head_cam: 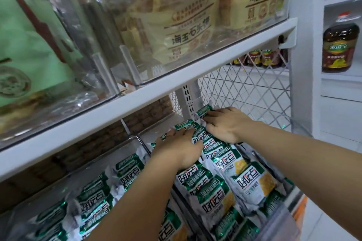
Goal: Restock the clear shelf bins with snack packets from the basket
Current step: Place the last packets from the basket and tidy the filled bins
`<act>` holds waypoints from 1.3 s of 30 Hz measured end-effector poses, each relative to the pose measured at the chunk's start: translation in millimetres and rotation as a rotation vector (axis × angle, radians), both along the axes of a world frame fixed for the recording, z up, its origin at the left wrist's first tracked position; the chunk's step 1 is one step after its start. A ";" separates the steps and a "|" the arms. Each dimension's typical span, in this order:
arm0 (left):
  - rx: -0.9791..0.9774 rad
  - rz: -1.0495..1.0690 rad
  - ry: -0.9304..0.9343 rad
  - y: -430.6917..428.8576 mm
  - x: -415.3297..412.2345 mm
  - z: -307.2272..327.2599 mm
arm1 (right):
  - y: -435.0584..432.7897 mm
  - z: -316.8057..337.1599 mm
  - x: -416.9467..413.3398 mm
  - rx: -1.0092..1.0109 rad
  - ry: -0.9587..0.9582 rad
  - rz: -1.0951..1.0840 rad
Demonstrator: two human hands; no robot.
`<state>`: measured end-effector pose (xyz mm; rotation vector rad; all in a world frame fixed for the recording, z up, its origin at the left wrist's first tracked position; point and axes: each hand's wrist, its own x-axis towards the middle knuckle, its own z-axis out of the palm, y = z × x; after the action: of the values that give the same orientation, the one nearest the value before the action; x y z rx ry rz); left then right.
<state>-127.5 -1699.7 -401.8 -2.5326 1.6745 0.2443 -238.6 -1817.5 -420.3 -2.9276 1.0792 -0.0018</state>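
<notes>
Snack packets (252, 178) crowd the right bin (142, 146); left hand (176, 149) and right hand (225, 125) press the far ones flat, probably settling them before fetching more.

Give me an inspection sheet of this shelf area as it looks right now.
Surface: white metal shelf above, clear plastic bins below.
Job's things: green-and-white snack packets lie in both bins; basket not in view.
Clutter: nothing seen.
Hands: left hand and right hand rest on the rear packets; grip unclear.
Cables: nothing seen.
Surroundings: beige snack bags overhead, white wire mesh panel behind, brown bottles at right.
</notes>
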 end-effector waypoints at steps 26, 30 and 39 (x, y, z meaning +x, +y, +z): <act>0.117 0.088 -0.183 15.7 44.6 27.9 | 89.0 -9.0 -18.0 0.092 -0.035 0.321; -0.032 0.072 -0.223 23.0 20.5 22.8 | 88.9 -3.8 -32.7 0.118 -0.166 0.340; 0.046 -0.042 -0.219 25.0 11.3 22.7 | 96.8 5.5 -98.8 0.163 0.006 0.203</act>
<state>-116.2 -1674.7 -379.1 -2.3888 1.6170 0.0017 -337.4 -1720.7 -414.8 -2.8750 0.7395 0.0939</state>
